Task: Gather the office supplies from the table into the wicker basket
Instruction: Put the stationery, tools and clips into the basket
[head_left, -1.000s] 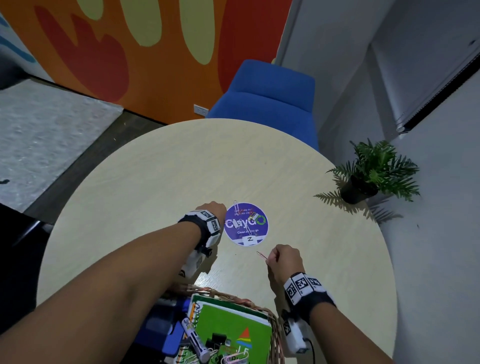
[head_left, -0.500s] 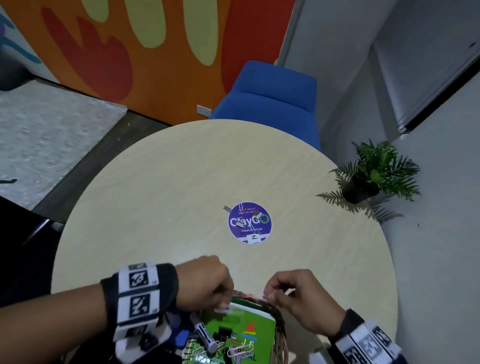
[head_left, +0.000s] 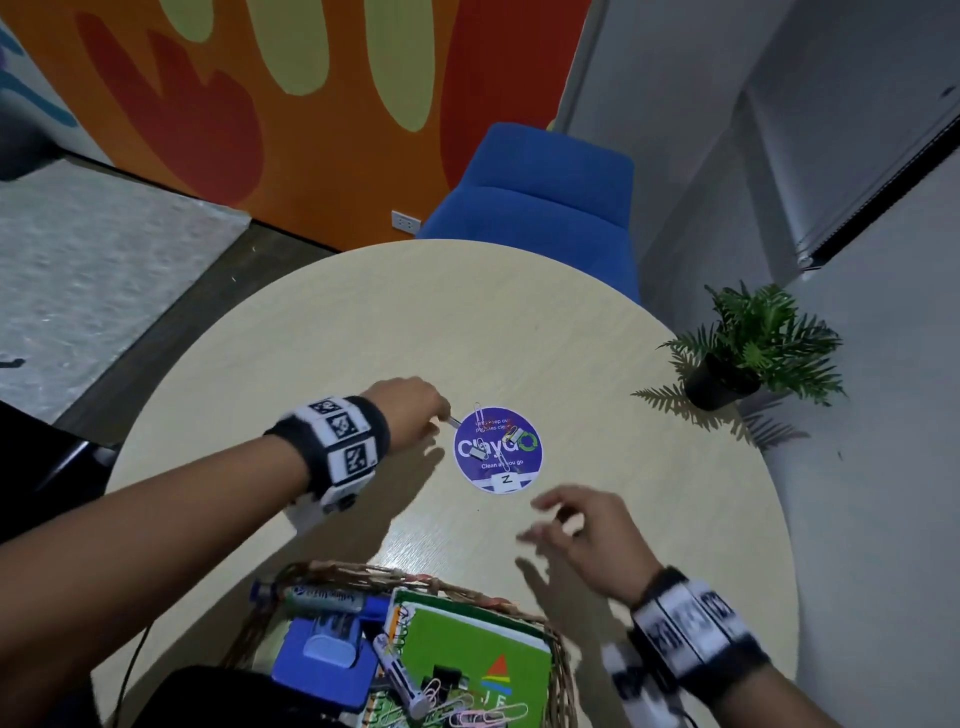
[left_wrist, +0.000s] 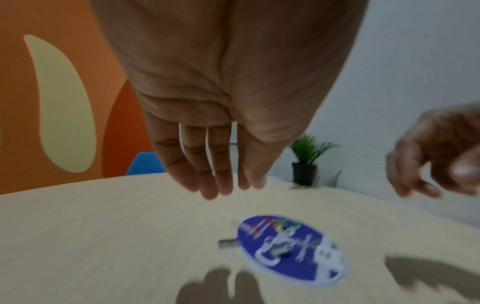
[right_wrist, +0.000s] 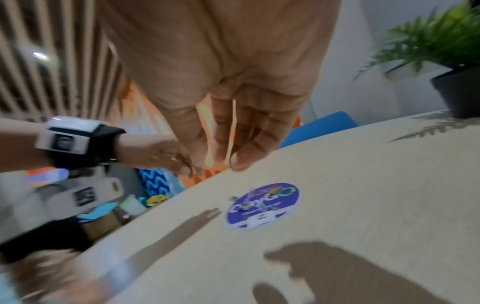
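Note:
Several paper clips and small binder clips (head_left: 478, 453) lie on a round purple sticker (head_left: 498, 449) in the middle of the table; they look blurred in both wrist views. One small silver clip (head_left: 454, 421) lies at the sticker's left edge. My left hand (head_left: 439, 415) hovers right beside that clip with straight fingers (left_wrist: 207, 185) and holds nothing. My right hand (head_left: 540, 519) floats with its fingers spread, between the sticker and the wicker basket (head_left: 363, 571). The basket holds a green notebook (head_left: 467, 654), markers, a blue tool and paper clips.
A potted plant (head_left: 727, 379) stands at the round table's (head_left: 311, 364) right edge. A blue chair (head_left: 545, 208) is behind the far edge. The basket sits at the near edge, close to my body.
Both hands have left the basket rim. The left hand has reached forward to the sticker's left edge. The right hand has opened and moved forward and to the right.

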